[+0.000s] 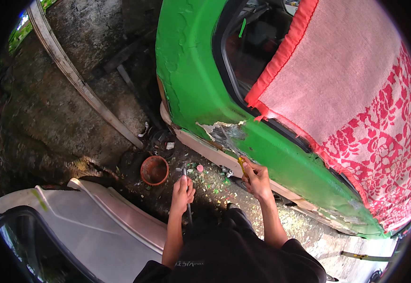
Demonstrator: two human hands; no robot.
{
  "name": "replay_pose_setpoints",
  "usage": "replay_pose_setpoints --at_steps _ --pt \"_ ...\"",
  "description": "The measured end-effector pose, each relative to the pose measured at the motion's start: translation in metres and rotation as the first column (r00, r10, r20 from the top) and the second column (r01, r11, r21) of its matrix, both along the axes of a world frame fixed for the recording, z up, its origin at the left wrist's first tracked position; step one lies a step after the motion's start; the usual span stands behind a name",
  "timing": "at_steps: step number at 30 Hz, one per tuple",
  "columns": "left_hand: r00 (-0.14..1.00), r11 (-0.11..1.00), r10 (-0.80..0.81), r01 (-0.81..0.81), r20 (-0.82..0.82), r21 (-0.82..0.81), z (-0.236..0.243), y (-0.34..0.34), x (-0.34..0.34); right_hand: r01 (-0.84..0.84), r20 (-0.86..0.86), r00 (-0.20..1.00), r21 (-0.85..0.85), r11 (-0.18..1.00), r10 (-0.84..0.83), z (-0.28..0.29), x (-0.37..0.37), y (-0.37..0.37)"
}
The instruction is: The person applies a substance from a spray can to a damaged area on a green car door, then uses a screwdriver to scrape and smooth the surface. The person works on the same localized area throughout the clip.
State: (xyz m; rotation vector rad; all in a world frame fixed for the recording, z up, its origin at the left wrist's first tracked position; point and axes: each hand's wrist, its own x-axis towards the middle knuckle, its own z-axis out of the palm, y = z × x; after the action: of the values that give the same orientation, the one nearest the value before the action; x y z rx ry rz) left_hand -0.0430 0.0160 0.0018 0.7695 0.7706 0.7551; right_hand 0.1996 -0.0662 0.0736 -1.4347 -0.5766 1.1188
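Observation:
In my right hand point(257, 180), closed, is a screwdriver point(241, 162) with a yellow handle. Its long metal shaft reaches up and left to a damaged patch point(229, 133) on a green car body point(191, 94), where paint is broken away and grey and whitish layers show. Whether the tip touches the patch is hard to tell. My left hand point(183, 192) is wrapped round a hammer point(184, 172), lower and left of the screwdriver. The hammer's small metal head shows above the fist, its handle below it.
A pink and red patterned cloth point(337, 80) drapes over the green car. A silver car point(97, 226) stands close at lower left. On the ground between lie a terracotta pot point(154, 170), paint chips point(215, 184) and a pink round piece point(200, 168). A long pale strip point(83, 85) leans behind.

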Motion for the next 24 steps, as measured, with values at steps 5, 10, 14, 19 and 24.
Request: replay_pose_setpoints --at_steps 5,10,14,19,24 --pt "1.000 1.000 0.005 -0.005 -0.018 -0.003 0.000 -0.002 0.001 -0.028 0.138 0.990 -0.010 1.000 0.029 0.003 0.009 0.003" --pt "0.996 0.996 0.084 -0.084 -0.020 -0.027 0.004 -0.007 0.007 -0.085 0.255 0.963 -0.008 0.996 0.084 0.003 0.018 0.006" --pt "0.992 0.993 0.121 -0.121 -0.029 -0.007 0.005 -0.010 0.012 -0.126 0.231 0.966 0.034 0.991 0.115 -0.009 0.020 0.025" --pt "0.985 0.985 0.172 -0.172 -0.030 -0.016 0.006 -0.014 0.018 -0.134 0.392 0.913 0.030 0.991 0.111 -0.018 0.029 0.019" --pt "0.980 0.980 0.197 -0.197 -0.022 -0.010 0.007 -0.013 0.028 -0.159 0.480 0.869 0.034 0.987 0.124 -0.010 0.033 0.027"
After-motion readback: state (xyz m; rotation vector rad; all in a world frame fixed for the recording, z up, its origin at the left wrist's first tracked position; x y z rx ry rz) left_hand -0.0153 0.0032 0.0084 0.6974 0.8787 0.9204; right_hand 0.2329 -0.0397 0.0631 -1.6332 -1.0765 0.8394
